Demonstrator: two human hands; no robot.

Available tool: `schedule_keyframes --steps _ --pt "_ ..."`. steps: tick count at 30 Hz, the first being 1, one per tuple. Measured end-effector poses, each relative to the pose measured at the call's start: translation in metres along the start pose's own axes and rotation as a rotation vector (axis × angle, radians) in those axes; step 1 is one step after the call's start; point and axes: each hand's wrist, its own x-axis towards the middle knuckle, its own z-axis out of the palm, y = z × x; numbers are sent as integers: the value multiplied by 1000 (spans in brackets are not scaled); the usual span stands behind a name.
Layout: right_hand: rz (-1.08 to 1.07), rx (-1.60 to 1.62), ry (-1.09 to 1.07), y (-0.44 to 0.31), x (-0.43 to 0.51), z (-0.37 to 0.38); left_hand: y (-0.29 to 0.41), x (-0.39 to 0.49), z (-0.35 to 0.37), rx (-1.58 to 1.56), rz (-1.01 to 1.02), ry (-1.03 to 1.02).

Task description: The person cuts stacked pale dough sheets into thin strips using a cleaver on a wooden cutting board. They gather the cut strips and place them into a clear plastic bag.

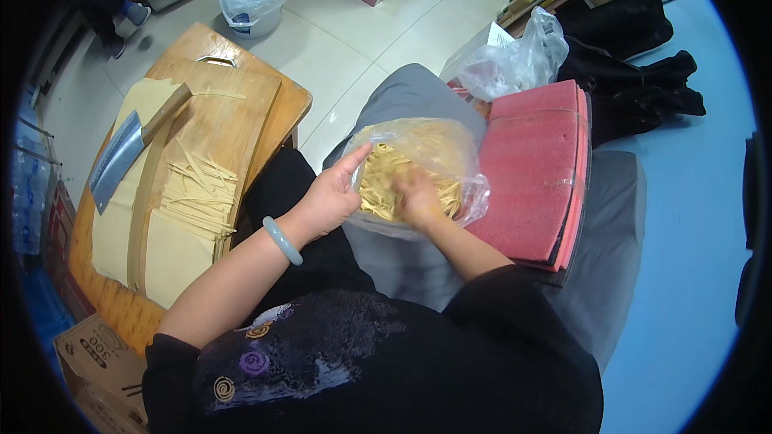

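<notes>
A clear plastic bag (473,193) rests on the grey cushion in front of me, its mouth spread wide. Inside lies a heap of cut yellow noodles (377,193). My left hand (330,196) grips the bag's left rim, index finger stretched out along it. My right hand (416,196) reaches into the bag among the noodles; motion blur hides its fingers. To my left, a wooden cutting board (241,90) carries folded dough sheet (181,259) and a pile of cut noodle strips (202,199). A cleaver (123,150) lies on the dough, its wooden handle pointing away from me.
Right of the bag stands a strapped stack of red foam pads (531,175) on the grey cushion (609,223). Behind it are a crumpled plastic bag (518,60) and black boots (633,78). A lined bucket (256,6) stands on the floor; a person's shoes (137,14) show far left.
</notes>
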Motion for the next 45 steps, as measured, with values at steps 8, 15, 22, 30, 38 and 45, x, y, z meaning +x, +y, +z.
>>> schedule_keyframes --steps 8,15,22,30,38,45 --pt "-200 -129 52 -21 14 0 -19 10 -6 99 -13 -78" --pt "-52 -41 187 -15 -2 19 -23 11 -16 177 -27 -27" --pt "251 135 229 15 -31 31 -15 11 -17 228 -78 -7" --pt "169 215 165 -13 -20 44 -12 7 -17 335 -133 -56" --pt "43 372 -116 15 -43 -17 -15 2 -29 779 -170 -57" --pt "368 -22 802 59 -58 -64 -46 4 -20 973 -117 226"
